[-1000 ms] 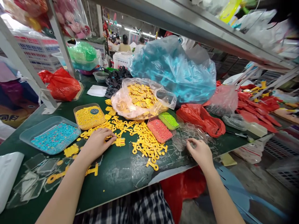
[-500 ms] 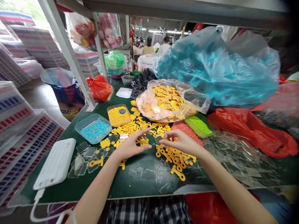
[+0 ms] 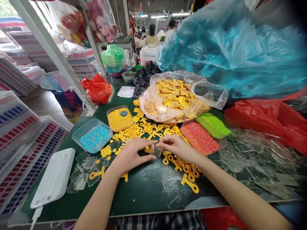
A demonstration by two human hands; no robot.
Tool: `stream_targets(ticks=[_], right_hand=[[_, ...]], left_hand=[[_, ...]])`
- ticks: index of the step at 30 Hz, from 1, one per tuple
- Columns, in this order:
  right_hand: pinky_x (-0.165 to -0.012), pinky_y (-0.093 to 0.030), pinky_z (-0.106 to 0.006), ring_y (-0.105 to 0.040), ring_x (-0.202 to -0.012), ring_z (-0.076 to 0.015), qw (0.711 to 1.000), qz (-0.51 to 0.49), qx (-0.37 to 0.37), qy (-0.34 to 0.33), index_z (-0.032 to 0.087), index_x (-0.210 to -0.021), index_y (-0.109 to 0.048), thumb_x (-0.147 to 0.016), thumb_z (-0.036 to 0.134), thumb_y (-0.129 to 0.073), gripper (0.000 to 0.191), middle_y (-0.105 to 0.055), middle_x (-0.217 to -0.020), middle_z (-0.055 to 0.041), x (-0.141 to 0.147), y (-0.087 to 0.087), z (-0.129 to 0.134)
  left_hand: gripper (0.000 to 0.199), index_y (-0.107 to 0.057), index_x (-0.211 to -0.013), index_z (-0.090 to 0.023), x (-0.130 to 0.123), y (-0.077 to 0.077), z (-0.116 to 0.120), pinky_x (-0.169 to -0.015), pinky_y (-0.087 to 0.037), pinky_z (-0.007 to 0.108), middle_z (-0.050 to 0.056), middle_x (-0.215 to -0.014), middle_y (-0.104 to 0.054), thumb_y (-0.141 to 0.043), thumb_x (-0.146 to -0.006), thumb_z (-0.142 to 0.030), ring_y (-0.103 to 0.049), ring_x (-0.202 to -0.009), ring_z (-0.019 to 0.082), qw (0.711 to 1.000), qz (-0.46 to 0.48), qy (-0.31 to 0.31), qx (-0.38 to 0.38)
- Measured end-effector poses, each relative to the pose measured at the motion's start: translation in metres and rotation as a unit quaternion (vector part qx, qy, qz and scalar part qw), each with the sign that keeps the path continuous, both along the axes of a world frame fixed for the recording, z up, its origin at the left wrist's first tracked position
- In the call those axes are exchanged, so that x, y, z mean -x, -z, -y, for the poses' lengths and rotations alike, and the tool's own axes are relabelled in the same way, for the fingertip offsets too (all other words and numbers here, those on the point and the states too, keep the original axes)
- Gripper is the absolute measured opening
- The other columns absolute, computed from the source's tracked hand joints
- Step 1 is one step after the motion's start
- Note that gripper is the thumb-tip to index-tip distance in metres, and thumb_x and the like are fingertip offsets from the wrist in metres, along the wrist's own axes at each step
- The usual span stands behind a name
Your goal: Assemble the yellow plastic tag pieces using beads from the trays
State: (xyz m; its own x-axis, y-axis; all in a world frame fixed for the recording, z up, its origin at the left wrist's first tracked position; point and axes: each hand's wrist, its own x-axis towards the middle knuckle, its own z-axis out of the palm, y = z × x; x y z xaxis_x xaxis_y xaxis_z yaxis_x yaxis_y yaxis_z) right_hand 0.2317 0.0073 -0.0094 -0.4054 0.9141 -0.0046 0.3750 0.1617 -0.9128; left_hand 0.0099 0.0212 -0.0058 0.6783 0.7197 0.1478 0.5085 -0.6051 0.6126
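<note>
Between my hands is a small clear plastic piece [image 3: 157,152], with something yellow showing at its left side. My left hand [image 3: 130,156] has its thumb and forefinger at opposite edges of this piece. The fingers of my right hand [image 3: 176,147] are pinched together at its upper right corner; the fingertips partly hide it. Yellow T-shaped plastic parts with ring ends [image 3: 189,183] lie under and beside my right hand. More yellow parts [image 3: 130,130] spread across the green table [image 3: 144,195] beyond my hands.
Trays of blue beads [image 3: 96,139], yellow beads [image 3: 120,119], red beads [image 3: 201,139] and green beads [image 3: 214,124] surround the pile. Behind stands an open bag of yellow parts [image 3: 175,95]. Clear plastic sheets [image 3: 259,163] lie right; a white power bank [image 3: 54,177] lies left.
My right hand has moved in to meet my left, and the clear piece now sits between their fingertips. The view has shifted closer to the table.
</note>
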Motion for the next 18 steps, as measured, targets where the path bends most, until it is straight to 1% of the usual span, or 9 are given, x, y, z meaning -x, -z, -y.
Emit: stream_targets(ticks=[2, 4, 7, 9, 10, 12, 14, 16, 18], right_hand=[[-0.071, -0.043, -0.031, -0.059, -0.077, -0.0165, 0.998, 0.044, -0.049, 0.016, 0.022, -0.073, -0.067, -0.093, 0.056, -0.052, 0.042, -0.065, -0.075, -0.0019, -0.002, -0.001, 0.002], [-0.075, -0.043, -0.032, -0.059, -0.080, -0.0174, 0.994, 0.077, -0.076, 0.025, 0.022, -0.074, -0.068, -0.096, 0.053, -0.050, 0.042, -0.066, -0.078, -0.0019, -0.002, -0.001, 0.003], [-0.072, -0.043, -0.031, -0.058, -0.079, -0.0172, 0.989, 0.105, -0.097, 0.032, 0.022, -0.075, -0.068, -0.098, 0.047, -0.050, 0.039, -0.065, -0.077, -0.0015, 0.000, 0.000, 0.005], [-0.072, -0.044, -0.031, -0.058, -0.080, -0.0175, 0.984, 0.121, -0.125, 0.032, 0.022, -0.078, -0.069, -0.099, 0.041, -0.051, 0.033, -0.066, -0.079, -0.0018, 0.002, 0.002, 0.005], [-0.073, -0.044, -0.032, -0.058, -0.083, -0.0182, 0.978, 0.137, -0.151, 0.030, 0.022, -0.082, -0.069, -0.099, 0.039, -0.052, 0.030, -0.068, -0.081, -0.0024, 0.002, 0.003, 0.005], [-0.079, -0.045, -0.035, -0.057, -0.090, -0.0210, 0.957, 0.190, -0.219, 0.021, 0.021, -0.090, -0.070, -0.097, 0.038, -0.055, 0.024, -0.069, -0.088, -0.0049, 0.003, 0.006, 0.005], [-0.083, -0.045, -0.038, -0.055, -0.096, -0.0241, 0.929, 0.242, -0.278, 0.008, 0.019, -0.100, -0.070, -0.093, 0.042, -0.062, 0.026, -0.069, -0.097, -0.0077, 0.003, 0.010, 0.005], [-0.086, -0.046, -0.040, -0.054, -0.101, -0.0261, 0.911, 0.272, -0.311, -0.003, 0.018, -0.106, -0.068, -0.088, 0.045, -0.067, 0.032, -0.067, -0.103, -0.0091, 0.004, 0.014, 0.005], [-0.087, -0.047, -0.042, -0.054, -0.103, -0.0271, 0.903, 0.283, -0.324, -0.008, 0.018, -0.110, -0.067, -0.087, 0.044, -0.068, 0.034, -0.066, -0.106, -0.0096, 0.004, 0.019, 0.005]], left_hand=[[0.045, -0.063, -0.128, -0.030, 0.000, -0.003, 0.001, -0.097, -0.047, 0.045, 0.006, -0.116, -0.071, -0.070, -0.086, -0.045, -0.062, -0.108, 0.025, 1.000, -0.018, 0.004, -0.013], [0.044, -0.064, -0.126, -0.029, -0.001, -0.006, 0.002, -0.097, -0.046, 0.045, 0.007, -0.116, -0.070, -0.070, -0.086, -0.046, -0.061, -0.108, 0.026, 0.999, -0.027, 0.006, -0.025], [0.040, -0.064, -0.123, -0.028, -0.002, -0.009, 0.002, -0.099, -0.045, 0.046, 0.006, -0.117, -0.069, -0.069, -0.087, -0.044, -0.061, -0.109, 0.026, 0.999, -0.031, 0.009, -0.035], [0.037, -0.065, -0.121, -0.027, -0.002, -0.008, 0.001, -0.101, -0.044, 0.047, 0.006, -0.116, -0.069, -0.068, -0.087, -0.042, -0.060, -0.110, 0.026, 0.999, -0.037, 0.009, -0.033], [0.036, -0.065, -0.119, -0.027, -0.001, -0.006, -0.001, -0.101, -0.044, 0.048, 0.006, -0.116, -0.069, -0.068, -0.087, -0.042, -0.060, -0.110, 0.026, 0.999, -0.041, 0.005, -0.033], [0.035, -0.066, -0.116, -0.025, 0.002, -0.001, -0.005, -0.101, -0.043, 0.049, 0.007, -0.114, -0.069, -0.067, -0.086, -0.043, -0.059, -0.110, 0.027, 0.998, -0.054, -0.018, -0.036], [0.035, -0.067, -0.115, -0.024, 0.005, 0.004, -0.009, -0.102, -0.042, 0.050, 0.008, -0.116, -0.067, -0.067, -0.086, -0.044, -0.057, -0.112, 0.028, 0.995, -0.074, -0.051, -0.037], [0.034, -0.068, -0.115, -0.025, 0.007, 0.008, -0.012, -0.103, -0.040, 0.050, 0.008, -0.118, -0.065, -0.066, -0.087, -0.044, -0.055, -0.114, 0.029, 0.992, -0.093, -0.073, -0.032], [0.034, -0.068, -0.116, -0.027, 0.008, 0.011, -0.013, -0.104, -0.038, 0.051, 0.007, -0.120, -0.064, -0.066, -0.087, -0.044, -0.053, -0.116, 0.029, 0.991, -0.108, -0.078, -0.023]])
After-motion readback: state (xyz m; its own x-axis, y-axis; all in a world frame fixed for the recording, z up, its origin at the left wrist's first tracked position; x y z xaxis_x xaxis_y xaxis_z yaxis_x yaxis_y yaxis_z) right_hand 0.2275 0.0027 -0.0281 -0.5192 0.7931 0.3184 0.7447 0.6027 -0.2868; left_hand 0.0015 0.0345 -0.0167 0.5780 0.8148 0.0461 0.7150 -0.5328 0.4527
